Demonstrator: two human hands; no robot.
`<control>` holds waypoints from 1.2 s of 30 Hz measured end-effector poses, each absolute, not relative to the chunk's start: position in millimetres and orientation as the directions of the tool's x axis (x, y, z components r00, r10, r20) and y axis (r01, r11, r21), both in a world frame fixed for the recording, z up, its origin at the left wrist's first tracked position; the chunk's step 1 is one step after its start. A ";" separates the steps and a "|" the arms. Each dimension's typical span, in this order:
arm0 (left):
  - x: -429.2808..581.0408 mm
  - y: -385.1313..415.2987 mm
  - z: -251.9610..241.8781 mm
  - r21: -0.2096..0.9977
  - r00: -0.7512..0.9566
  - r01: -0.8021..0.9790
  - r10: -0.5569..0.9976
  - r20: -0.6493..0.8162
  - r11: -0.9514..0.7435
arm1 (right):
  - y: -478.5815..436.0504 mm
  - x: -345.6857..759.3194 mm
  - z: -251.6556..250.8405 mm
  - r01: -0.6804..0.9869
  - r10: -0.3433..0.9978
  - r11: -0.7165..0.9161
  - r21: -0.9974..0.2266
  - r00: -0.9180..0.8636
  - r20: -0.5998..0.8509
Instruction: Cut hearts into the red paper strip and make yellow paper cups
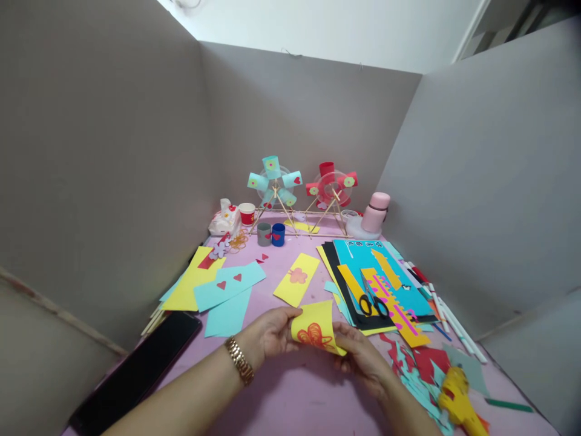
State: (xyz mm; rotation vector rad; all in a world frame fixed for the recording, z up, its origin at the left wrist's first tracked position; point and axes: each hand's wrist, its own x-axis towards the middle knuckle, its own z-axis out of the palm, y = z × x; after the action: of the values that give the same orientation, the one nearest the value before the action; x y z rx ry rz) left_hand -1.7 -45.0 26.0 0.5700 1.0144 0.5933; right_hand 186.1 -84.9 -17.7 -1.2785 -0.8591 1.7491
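Observation:
Between my two hands is a yellow paper strip (313,315) with a red flower drawn on it, bent into a curve. My left hand (275,333) pinches its left end, and a gold watch band circles that wrist. Fingers of my right hand (363,360) grip the lower right end of the strip. Just beyond lies a flat yellow strip (297,290) with a pink flower. Light blue strips (227,287) with red hearts are spread to the left. Scissors (373,304) with black handles rest on coloured sheets to the right.
At the back stand a light blue paper wheel (272,169) and a red one (327,169) on stick frames. A pink bottle (376,212) is at back right. A yellow glue gun (458,399) lies among paper scraps; a black phone-like slab (136,369) is at left. Grey panels surround the table.

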 end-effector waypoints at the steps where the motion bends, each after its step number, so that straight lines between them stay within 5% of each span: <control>1: -1.1 -45.4 26.4 0.692 0.385 -0.179 0.697 -0.605 0.699 | -85.8 184.7 -18.1 -0.225 0.889 -0.454 -0.862 -0.175 -0.423; 12: 1.6 -87.9 54.9 0.913 0.267 -0.015 0.882 -0.389 0.407 | -92.2 186.4 15.8 -0.233 0.983 -0.176 -0.956 -0.088 -0.160; 16: 4.2 -100.5 61.8 0.930 0.245 0.032 0.899 -0.362 0.366 | -107.8 185.5 30.0 0.147 0.987 0.161 -0.976 -0.015 0.160; 19: 6.1 -106.8 67.3 0.930 0.246 0.047 0.897 -0.366 0.366 | -117.0 187.1 36.6 0.466 0.854 0.491 -0.736 -0.092 0.512; 24: 8.2 -111.3 73.6 0.926 0.285 0.051 0.883 -0.373 0.374 | -121.3 195.6 45.0 0.614 0.502 0.753 -0.238 -0.301 0.811; 30: 7.8 -117.9 80.3 0.929 0.279 0.061 0.888 -0.367 0.365 | -127.0 201.8 63.6 0.663 0.377 0.745 0.076 -0.512 0.772; 36: 8.4 -119.2 83.2 0.922 0.287 0.056 0.878 -0.383 0.384 | -133.2 206.9 81.5 0.642 0.410 0.746 0.175 -0.651 0.639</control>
State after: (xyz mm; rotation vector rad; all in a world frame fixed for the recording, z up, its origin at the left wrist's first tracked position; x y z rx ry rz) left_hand 8.4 -119.2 83.2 1.0385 1.1525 0.7075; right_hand 206.9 -133.2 81.5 -0.7894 -2.3606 -0.5249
